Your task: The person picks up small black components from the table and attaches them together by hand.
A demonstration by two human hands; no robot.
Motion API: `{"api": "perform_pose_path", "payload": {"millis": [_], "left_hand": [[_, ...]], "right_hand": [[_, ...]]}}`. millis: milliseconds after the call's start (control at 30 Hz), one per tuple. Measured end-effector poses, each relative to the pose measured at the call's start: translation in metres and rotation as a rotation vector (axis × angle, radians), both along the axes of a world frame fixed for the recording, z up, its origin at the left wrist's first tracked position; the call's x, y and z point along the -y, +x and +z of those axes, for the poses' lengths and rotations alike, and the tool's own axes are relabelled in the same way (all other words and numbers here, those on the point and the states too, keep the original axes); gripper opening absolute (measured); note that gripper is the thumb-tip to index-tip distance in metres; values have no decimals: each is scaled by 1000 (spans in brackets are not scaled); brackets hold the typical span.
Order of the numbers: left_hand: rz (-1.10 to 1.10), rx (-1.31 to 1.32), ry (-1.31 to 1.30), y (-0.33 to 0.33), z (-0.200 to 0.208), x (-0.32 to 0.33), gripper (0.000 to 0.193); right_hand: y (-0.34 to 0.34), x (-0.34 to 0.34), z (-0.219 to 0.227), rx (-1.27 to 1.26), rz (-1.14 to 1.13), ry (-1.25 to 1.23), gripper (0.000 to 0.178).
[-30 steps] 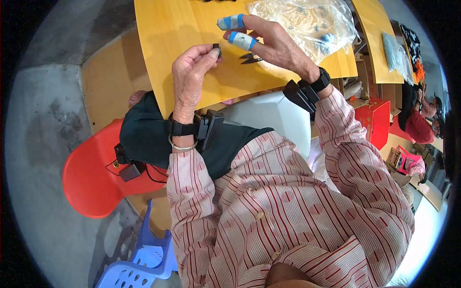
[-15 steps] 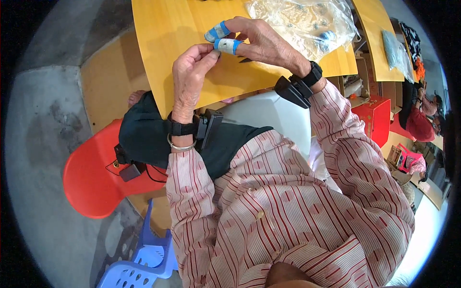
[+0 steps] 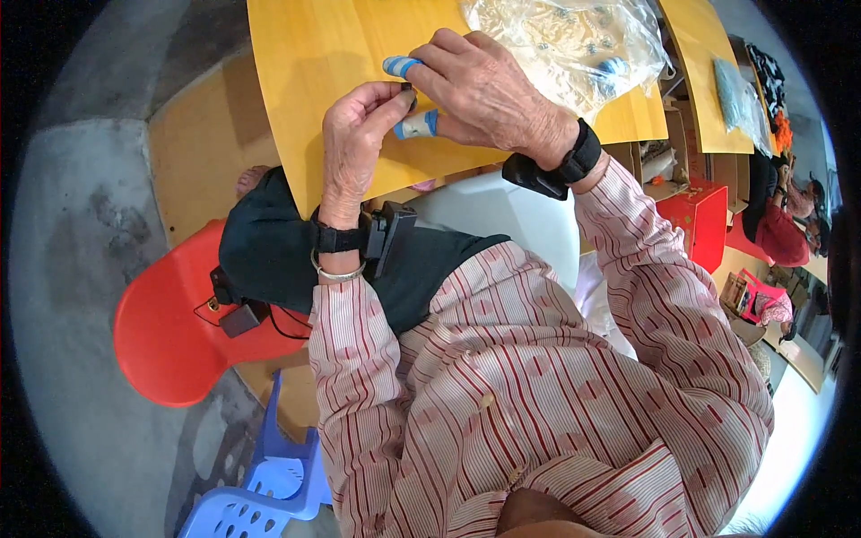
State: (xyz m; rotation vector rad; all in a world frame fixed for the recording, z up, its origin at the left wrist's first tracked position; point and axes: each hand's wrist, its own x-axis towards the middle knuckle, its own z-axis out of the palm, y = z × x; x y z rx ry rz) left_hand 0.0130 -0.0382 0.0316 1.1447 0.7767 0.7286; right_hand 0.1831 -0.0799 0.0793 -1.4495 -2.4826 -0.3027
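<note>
Over the near part of the yellow tabletop [image 3: 314, 54], my left hand [image 3: 352, 134] pinches a small dark piece [image 3: 407, 87] between thumb and index finger. The piece is too small to name. Just to its right, my right hand [image 3: 498, 94] is held palm down. Blue-and-white tape wraps its index finger and thumb, which are spread apart on either side of the dark piece. What lies under my right palm is hidden.
A clear plastic bag [image 3: 565, 45] with small bluish things lies right of my hands. A red chair [image 3: 170, 314] and a blue plastic chair [image 3: 269, 502] stand at left. A red box [image 3: 700, 224] sits at right, with people [image 3: 789, 224] beyond.
My right hand has turned palm down, and its taped thumb and index finger have moved apart from my left fingertips. A dark pointed tip below it is now hidden. My left hand stays put.
</note>
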Motion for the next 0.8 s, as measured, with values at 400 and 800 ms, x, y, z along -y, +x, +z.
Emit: {"api": "perform_pose_path", "payload": {"millis": [400, 800], "left_hand": [[-6, 7, 26, -2, 1, -1, 25], [-10, 16, 25, -2, 1, 0, 24]], "right_hand": [[-1, 3, -3, -61, -22, -25, 33], [-2, 4, -4, -65, -22, -26, 34]]}}
